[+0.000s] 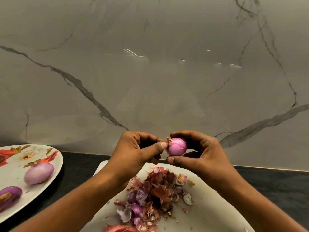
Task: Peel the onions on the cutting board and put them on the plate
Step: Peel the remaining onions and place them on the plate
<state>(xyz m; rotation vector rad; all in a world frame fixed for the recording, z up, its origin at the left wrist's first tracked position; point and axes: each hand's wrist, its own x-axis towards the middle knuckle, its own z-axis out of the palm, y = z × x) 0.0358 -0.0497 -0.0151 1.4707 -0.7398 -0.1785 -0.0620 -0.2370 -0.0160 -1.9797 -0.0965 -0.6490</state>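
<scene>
Your flowered plate (16, 174) at the left of the bench (275, 185) carries a pale onion (39, 173) and a darker purple onion (10, 196), both peeled. The cutting board (209, 206) holds a heap of torn skins (153, 195). Your right hand (205, 154) has its grip curled tight round the held onion (176, 147), glossy pink and nearly bare, above the board's far edge, and your left hand (133, 151) pinches a dry scrap of skin (169, 141) at its tip.

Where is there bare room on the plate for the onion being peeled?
Plate: bare floral patch behind the pale onion; crowded nearer, where it and a darker onion lie. Cutting board: peel pile fills the middle.
</scene>
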